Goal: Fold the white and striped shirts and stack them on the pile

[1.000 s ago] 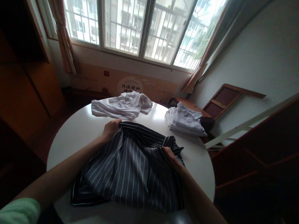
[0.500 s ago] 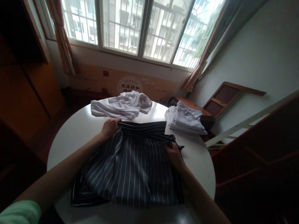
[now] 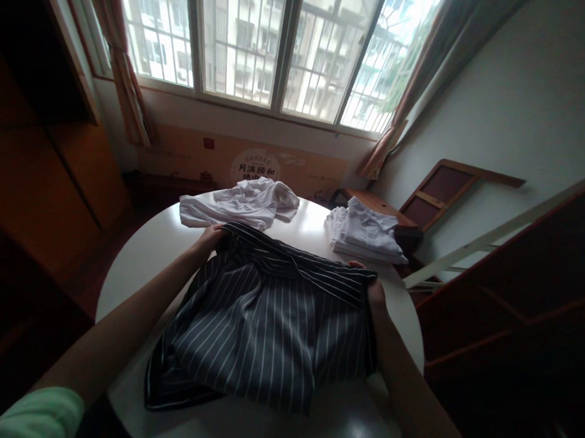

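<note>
Cloth (image 3: 264, 330), dark with pale stripes, spreads across the centre and lower centre of the frame over the round white table (image 3: 136, 261), its upper edge held between two hands. At left of centre, the left hand (image 3: 208, 241) has its fingers closed on one end of that edge; at right of centre, the right hand (image 3: 377, 297) pinches the other end, with fingertips showing behind the fabric. The band between them looks twisted and doubled, so pulling it tight as it is could set a crease. The dark corner at lower left juts out beneath the upper layer and could stay crooked if only the top is drawn straight. The loose white garment (image 3: 238, 205) at upper centre lies just beyond the left hand, and a forward sweep could drag it; the white stack (image 3: 369, 231), right of centre, might be knocked askew by the right knuckles.
</note>
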Action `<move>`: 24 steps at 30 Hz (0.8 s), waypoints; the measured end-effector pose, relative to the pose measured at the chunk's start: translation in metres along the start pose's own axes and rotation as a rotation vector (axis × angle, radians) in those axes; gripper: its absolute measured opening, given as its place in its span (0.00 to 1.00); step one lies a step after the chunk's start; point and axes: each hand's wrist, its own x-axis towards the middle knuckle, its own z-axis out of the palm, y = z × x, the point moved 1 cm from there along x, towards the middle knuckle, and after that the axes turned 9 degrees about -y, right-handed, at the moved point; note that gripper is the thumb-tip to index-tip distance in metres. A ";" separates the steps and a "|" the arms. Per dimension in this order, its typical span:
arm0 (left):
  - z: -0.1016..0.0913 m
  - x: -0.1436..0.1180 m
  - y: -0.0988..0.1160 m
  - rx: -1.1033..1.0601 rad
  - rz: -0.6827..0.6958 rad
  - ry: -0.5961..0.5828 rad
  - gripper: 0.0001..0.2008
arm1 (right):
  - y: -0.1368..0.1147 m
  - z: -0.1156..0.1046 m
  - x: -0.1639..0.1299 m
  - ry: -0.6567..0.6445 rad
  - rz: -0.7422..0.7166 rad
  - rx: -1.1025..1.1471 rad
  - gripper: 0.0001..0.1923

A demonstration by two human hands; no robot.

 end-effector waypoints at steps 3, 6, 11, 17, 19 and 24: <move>-0.001 -0.002 0.004 0.075 -0.007 0.021 0.17 | -0.001 0.001 0.000 -0.033 0.065 -0.116 0.09; 0.001 -0.007 0.012 0.400 0.069 0.086 0.15 | -0.004 0.006 -0.004 -0.072 -0.016 -0.510 0.09; 0.020 -0.018 0.022 0.606 0.236 -0.108 0.14 | -0.008 0.017 -0.012 -0.162 -0.234 -0.679 0.10; 0.040 -0.038 0.032 0.644 0.341 -0.558 0.11 | -0.018 0.030 -0.025 -0.555 -0.307 -0.729 0.17; 0.039 -0.041 0.034 0.653 0.371 -0.592 0.13 | -0.018 0.033 -0.027 -0.618 -0.283 -0.791 0.16; 0.021 -0.028 0.030 0.637 0.375 -0.371 0.12 | -0.009 0.029 -0.020 -0.349 -0.185 -0.739 0.05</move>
